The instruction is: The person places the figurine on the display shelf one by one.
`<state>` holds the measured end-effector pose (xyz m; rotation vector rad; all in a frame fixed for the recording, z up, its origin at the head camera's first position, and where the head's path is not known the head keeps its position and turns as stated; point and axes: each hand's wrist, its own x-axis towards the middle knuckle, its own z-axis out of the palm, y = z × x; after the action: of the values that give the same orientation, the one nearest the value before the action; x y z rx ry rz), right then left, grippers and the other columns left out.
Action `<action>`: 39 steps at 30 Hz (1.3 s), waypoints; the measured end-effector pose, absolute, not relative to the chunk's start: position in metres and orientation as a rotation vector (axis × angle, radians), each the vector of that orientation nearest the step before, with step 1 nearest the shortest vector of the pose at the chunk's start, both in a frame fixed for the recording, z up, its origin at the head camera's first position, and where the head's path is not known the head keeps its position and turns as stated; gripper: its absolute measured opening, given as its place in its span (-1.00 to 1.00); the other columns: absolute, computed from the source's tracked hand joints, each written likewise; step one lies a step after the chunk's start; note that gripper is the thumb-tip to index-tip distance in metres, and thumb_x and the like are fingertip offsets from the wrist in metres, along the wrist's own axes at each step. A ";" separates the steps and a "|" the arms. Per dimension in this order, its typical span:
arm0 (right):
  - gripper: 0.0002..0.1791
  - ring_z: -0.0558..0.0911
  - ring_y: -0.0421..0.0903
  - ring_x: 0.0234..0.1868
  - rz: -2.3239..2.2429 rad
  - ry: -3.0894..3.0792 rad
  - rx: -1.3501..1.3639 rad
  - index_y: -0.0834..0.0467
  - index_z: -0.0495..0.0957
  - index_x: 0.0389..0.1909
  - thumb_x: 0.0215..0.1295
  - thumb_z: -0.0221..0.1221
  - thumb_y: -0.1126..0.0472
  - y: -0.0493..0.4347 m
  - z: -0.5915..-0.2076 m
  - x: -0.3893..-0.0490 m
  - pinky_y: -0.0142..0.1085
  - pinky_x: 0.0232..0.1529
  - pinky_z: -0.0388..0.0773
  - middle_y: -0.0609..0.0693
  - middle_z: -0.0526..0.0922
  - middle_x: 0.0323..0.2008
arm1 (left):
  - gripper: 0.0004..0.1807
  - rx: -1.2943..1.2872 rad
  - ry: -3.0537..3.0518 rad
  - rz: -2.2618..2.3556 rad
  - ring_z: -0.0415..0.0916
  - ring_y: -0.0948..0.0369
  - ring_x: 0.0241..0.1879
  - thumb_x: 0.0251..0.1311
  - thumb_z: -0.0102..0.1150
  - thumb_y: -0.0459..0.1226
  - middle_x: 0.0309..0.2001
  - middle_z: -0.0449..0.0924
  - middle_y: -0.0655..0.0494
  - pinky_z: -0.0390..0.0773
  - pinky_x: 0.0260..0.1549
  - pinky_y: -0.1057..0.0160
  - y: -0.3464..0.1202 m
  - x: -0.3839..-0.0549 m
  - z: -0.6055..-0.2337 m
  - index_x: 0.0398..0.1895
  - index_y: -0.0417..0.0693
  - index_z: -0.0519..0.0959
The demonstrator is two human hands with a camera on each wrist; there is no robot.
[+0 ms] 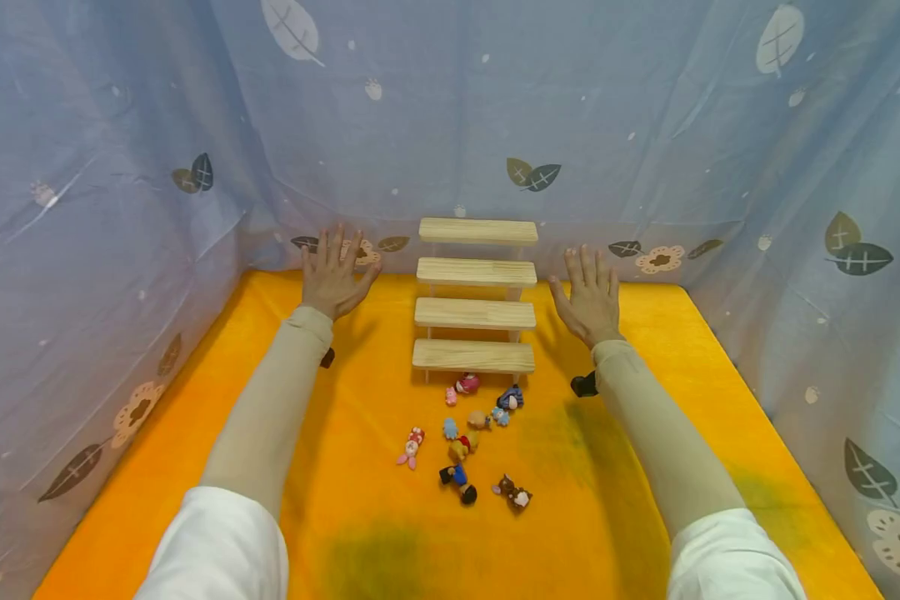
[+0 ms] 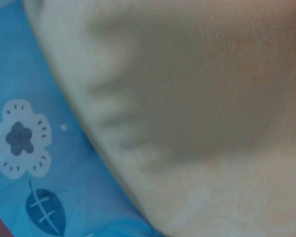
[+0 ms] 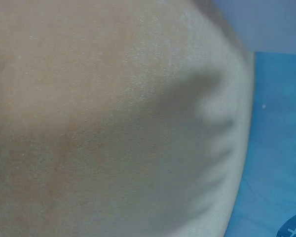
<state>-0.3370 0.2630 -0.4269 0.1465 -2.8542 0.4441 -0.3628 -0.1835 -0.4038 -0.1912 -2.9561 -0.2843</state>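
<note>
My left hand [image 1: 335, 277] is held out with fingers spread, to the left of a four-tier wooden step rack [image 1: 474, 313]. On the rack's other side my right hand [image 1: 589, 296] reaches out the same way, fingers straight. Neither hand holds anything. In front of the rack several small figurines lie scattered, among them a pink-eared figure [image 1: 412, 447], a yellow bear in red [image 1: 462, 447], a blue-and-black figure [image 1: 459, 483], a brown figure [image 1: 513, 492] and a dark blue donkey-like figure [image 1: 510, 397]. Both wrist views show only hand shadows on the cloth.
An orange-yellow cloth [image 1: 375, 533] covers the surface. Blue leaf-patterned curtains [image 1: 450, 100] enclose it at the back, left and right. The rack's back stands near the rear curtain. Small black objects show beside each wrist, such as the one by the right wrist [image 1: 583, 385].
</note>
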 end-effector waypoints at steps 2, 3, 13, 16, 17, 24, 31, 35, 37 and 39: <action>-0.15 -0.41 0.09 0.66 0.446 -2.851 0.147 -0.04 -0.24 0.66 0.53 -0.42 -0.40 0.263 -0.426 -0.337 0.22 0.57 -0.44 0.04 -0.32 0.66 | -0.10 -0.191 -2.959 -0.283 -0.57 -0.10 0.64 0.40 -0.53 0.41 0.65 -0.60 0.08 -0.48 0.50 -0.34 -0.183 -0.363 -0.406 0.66 0.28 -0.35; -0.15 -0.41 0.09 0.66 0.450 -2.850 0.149 -0.04 -0.24 0.66 0.53 -0.41 -0.39 0.264 -0.426 -0.336 0.22 0.57 -0.43 0.04 -0.31 0.66 | -0.10 -0.192 -2.957 -0.287 -0.57 -0.10 0.64 0.40 -0.53 0.41 0.65 -0.60 0.08 -0.48 0.50 -0.34 -0.183 -0.363 -0.407 0.66 0.28 -0.35; -0.19 -0.27 0.16 0.66 0.620 -2.755 0.148 0.01 -0.23 0.66 0.57 -0.31 -0.29 0.272 -0.390 -0.318 0.20 0.58 -0.37 0.07 -0.24 0.66 | -0.16 -0.230 -2.807 -0.763 -0.02 -0.23 0.55 0.51 -0.28 0.18 0.60 -0.09 -0.25 0.02 0.49 -0.27 -0.167 -0.361 -0.406 0.64 -0.08 -0.13; -0.28 -0.08 0.21 0.62 0.752 -2.656 0.172 0.08 -0.01 0.62 0.59 -0.20 -0.15 0.273 -0.374 -0.307 0.23 0.56 -0.22 0.14 -0.04 0.62 | -0.29 -0.212 -2.669 -1.170 0.32 -0.14 0.34 0.55 -0.24 0.07 0.42 0.25 -0.27 0.36 0.33 -0.17 -0.161 -0.355 -0.399 0.55 -0.20 0.10; -0.33 -0.01 0.23 0.60 0.796 -2.623 0.186 0.12 0.11 0.57 0.60 -0.16 -0.12 0.273 -0.369 -0.302 0.24 0.55 -0.16 0.16 0.04 0.60 | -0.34 -0.205 -2.615 -1.296 0.39 -0.09 0.26 0.57 -0.24 0.04 0.35 0.32 -0.24 0.44 0.27 -0.14 -0.160 -0.353 -0.395 0.50 -0.22 0.18; -0.46 0.51 0.13 0.13 1.073 -2.557 0.252 0.18 0.69 -0.03 0.60 -0.11 -0.13 0.263 -0.343 -0.252 0.08 0.14 0.42 0.15 0.60 0.14 | -0.52 -0.164 -2.481 -1.733 0.61 0.21 -0.19 0.59 -0.18 -0.02 0.01 0.60 -0.11 0.66 -0.19 0.29 -0.162 -0.332 -0.388 0.24 -0.16 0.50; -0.60 0.62 -0.02 -0.16 1.116 -2.763 0.434 0.05 0.68 -0.03 0.60 -0.06 -0.09 0.244 -0.352 -0.210 -0.25 -0.20 0.55 0.02 0.72 -0.02 | -0.47 -0.306 -2.660 -1.707 0.57 0.05 -0.07 0.58 -0.19 0.03 0.16 0.53 -0.18 0.69 -0.13 0.14 -0.149 -0.312 -0.408 0.39 -0.08 0.38; -0.71 0.54 -0.10 -0.35 1.048 -2.848 0.595 0.05 0.68 0.01 0.57 0.04 0.03 0.231 -0.365 -0.202 -0.30 -0.33 0.51 -0.02 0.73 -0.09 | -0.47 -0.284 -2.602 -1.865 0.55 -0.12 -0.10 0.58 -0.16 -0.03 0.15 0.46 -0.30 0.72 -0.21 0.08 -0.139 -0.307 -0.428 0.46 -0.08 0.28; -0.73 0.53 -0.14 -0.36 0.999 -2.881 0.667 0.07 0.68 0.01 0.55 0.08 0.07 0.224 -0.373 -0.200 -0.30 -0.33 0.51 -0.02 0.74 -0.12 | -0.46 -0.269 -2.575 -1.941 0.53 -0.17 -0.10 0.58 -0.16 -0.07 0.15 0.42 -0.34 0.73 -0.23 0.06 -0.134 -0.305 -0.439 0.49 -0.11 0.24; -0.75 0.56 -0.16 -0.32 0.979 -2.911 0.719 0.10 0.69 0.00 0.53 0.10 0.11 0.216 -0.382 -0.198 -0.30 -0.30 0.54 0.00 0.75 -0.12 | -0.46 -0.250 -2.580 -1.966 0.52 -0.17 -0.09 0.59 -0.16 -0.09 0.16 0.40 -0.35 0.71 -0.25 0.11 -0.130 -0.303 -0.449 0.49 -0.14 0.24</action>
<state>-0.1981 0.2164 -0.3817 0.7190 -2.9110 0.9788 -0.3030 -0.1298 -0.4493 -0.2503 -2.5797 -1.9655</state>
